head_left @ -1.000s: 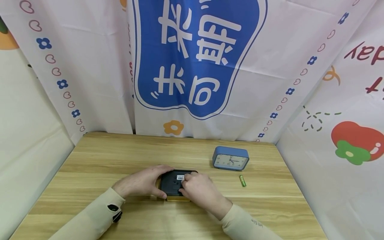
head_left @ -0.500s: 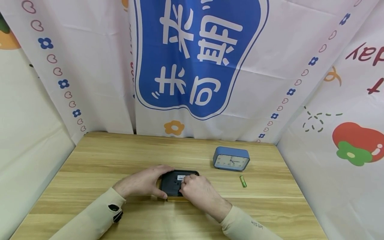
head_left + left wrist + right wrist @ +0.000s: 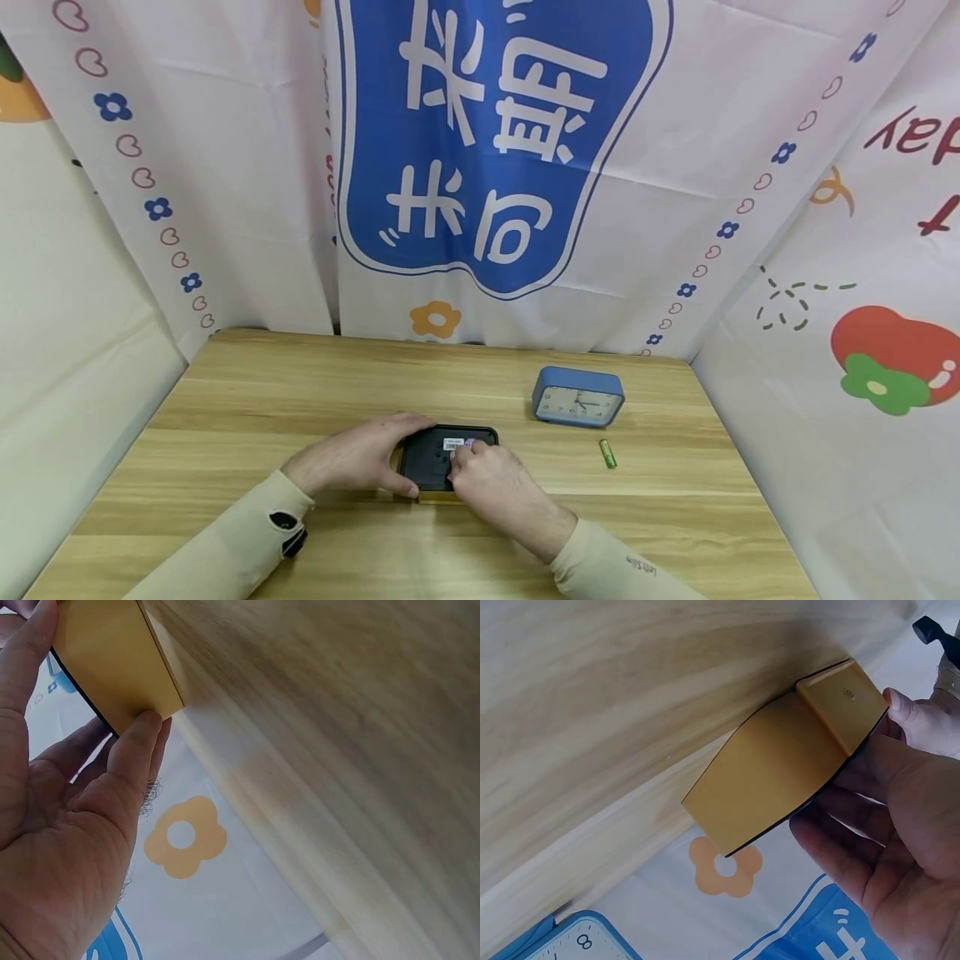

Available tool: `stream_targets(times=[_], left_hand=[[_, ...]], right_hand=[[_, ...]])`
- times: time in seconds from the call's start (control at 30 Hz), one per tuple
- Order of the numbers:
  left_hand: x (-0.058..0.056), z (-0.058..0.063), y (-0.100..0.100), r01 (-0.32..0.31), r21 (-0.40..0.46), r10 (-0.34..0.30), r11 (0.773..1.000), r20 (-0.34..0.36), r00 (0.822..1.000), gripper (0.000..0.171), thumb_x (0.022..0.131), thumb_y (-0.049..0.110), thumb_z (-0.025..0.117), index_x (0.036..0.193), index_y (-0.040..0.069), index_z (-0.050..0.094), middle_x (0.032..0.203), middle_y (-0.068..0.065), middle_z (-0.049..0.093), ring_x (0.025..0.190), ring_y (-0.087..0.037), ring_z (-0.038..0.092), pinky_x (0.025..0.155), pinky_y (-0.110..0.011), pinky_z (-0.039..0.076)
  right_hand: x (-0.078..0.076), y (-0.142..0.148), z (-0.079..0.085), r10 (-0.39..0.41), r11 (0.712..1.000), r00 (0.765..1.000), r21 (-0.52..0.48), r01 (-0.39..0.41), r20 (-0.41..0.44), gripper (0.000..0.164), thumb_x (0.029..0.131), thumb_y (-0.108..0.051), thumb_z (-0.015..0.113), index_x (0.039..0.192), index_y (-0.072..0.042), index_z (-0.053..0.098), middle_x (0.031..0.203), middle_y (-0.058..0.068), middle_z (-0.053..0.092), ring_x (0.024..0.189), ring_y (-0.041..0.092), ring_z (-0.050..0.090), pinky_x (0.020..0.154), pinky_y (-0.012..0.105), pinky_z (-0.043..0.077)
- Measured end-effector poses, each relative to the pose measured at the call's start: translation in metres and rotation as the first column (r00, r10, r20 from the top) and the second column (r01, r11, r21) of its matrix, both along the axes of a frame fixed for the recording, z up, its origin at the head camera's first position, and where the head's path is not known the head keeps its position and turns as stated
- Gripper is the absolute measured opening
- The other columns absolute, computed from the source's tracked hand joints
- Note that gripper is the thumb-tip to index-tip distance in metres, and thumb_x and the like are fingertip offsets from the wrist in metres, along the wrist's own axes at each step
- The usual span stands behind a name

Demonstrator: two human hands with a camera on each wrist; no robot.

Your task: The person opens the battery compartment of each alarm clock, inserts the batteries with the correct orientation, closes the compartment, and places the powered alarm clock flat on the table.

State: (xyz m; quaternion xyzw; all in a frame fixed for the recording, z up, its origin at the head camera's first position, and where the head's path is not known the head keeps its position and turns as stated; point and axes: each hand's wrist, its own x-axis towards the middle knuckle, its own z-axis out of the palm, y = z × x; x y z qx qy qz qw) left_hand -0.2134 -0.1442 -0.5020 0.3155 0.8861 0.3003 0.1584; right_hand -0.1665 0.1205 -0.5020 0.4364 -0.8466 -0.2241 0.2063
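Observation:
A gold alarm clock (image 3: 765, 761) lies face down on the table, its black back (image 3: 429, 462) with a barcode sticker turned up. My left hand (image 3: 367, 454) grips its left end, thumb at the near side and fingers at the far side. Over the right part of the back, my right hand (image 3: 491, 479) has bent fingers touching it. Whether these fingertips pinch anything is hidden. A small purple patch (image 3: 470, 442) shows just beyond them on the back. The left wrist view shows my left fingertips (image 3: 142, 727) against the gold side.
A blue alarm clock (image 3: 577, 397) stands upright at the back right, dial facing me. In front of it a green battery (image 3: 607, 453) lies on the wooden table (image 3: 300, 392). Printed cloth (image 3: 247, 208) hangs behind the table and at both sides.
My right fingers have shifted slightly on the clock's back, toward me, and the purple patch has come into sight. The left hand and gold clock stay in place.

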Motion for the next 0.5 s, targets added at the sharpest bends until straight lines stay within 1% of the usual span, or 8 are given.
stream_targets(times=[0.17,0.33,0.5], left_hand=[[0.0009,0.0009,-0.0004,-0.003,0.004,0.003,1.000,0.016,1.000,0.105,0.088,0.040,0.107,0.173,0.006,0.055,0.173,-0.018,0.062,0.158,-0.043,0.062,0.133,-0.067,0.054],[0.0001,0.0005,-0.0002,-0.010,0.010,0.010,1.000,0.041,0.999,0.107,0.088,0.040,0.107,0.174,0.006,0.054,0.175,-0.020,0.060,0.160,-0.045,0.060,0.134,-0.068,0.052],[-0.0011,-0.0015,-0.0010,-0.025,0.002,0.024,1.000,0.051,0.998,0.107,0.088,0.040,0.107,0.174,0.007,0.053,0.176,-0.020,0.059,0.162,-0.045,0.059,0.135,-0.067,0.051]], right_hand=[[-0.0003,0.0005,0.0020,0.006,1.000,1.000,0.010,-0.006,0.012,0.010,0.108,-0.030,0.088,0.100,-0.025,0.092,0.098,-0.009,0.083,0.082,0.006,0.075,0.065,0.022,0.068],[-0.0013,0.0024,0.0059,-0.011,1.000,0.999,0.016,0.010,0.047,0.004,0.106,-0.029,0.089,0.107,-0.027,0.093,0.106,-0.011,0.087,0.088,0.006,0.079,0.068,0.023,0.070],[-0.0049,0.0060,0.0059,-0.016,1.000,0.996,0.004,0.016,0.088,0.007,0.106,-0.030,0.089,0.112,-0.027,0.091,0.109,-0.012,0.088,0.092,0.006,0.080,0.072,0.023,0.070]])
